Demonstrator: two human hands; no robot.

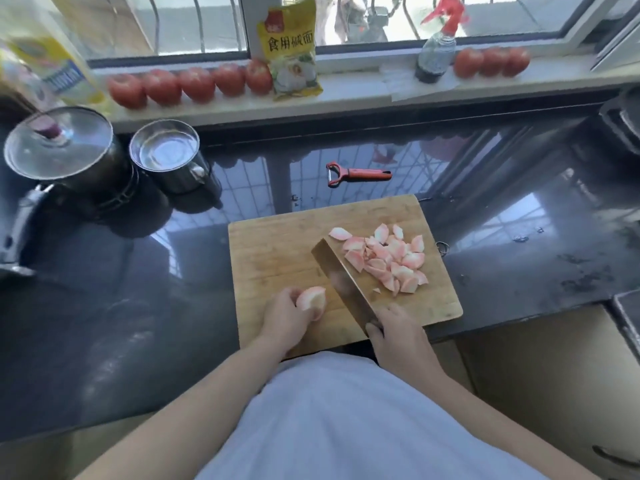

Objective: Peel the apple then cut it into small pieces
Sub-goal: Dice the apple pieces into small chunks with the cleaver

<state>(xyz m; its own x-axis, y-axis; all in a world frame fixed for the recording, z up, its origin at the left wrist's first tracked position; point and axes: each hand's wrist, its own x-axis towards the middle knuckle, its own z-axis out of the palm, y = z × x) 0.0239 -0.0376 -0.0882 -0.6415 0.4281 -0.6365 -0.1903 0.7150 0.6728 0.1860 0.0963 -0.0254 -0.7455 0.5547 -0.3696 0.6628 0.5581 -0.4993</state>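
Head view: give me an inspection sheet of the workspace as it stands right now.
Surface: dark glossy countertop, water spots at right; wooden cutting board at the front edge.
Job's things: peeled apple chunk on the board; cut pieces piled right of the cleaver; peeler lying behind the board.
Clutter: lidded pot, steel cup, tomatoes, yellow packet, spray bottle.
Hands: left hand holds the chunk; right hand grips the cleaver handle.
Cables: nothing seen.
Surroundings: barred window above the sill.
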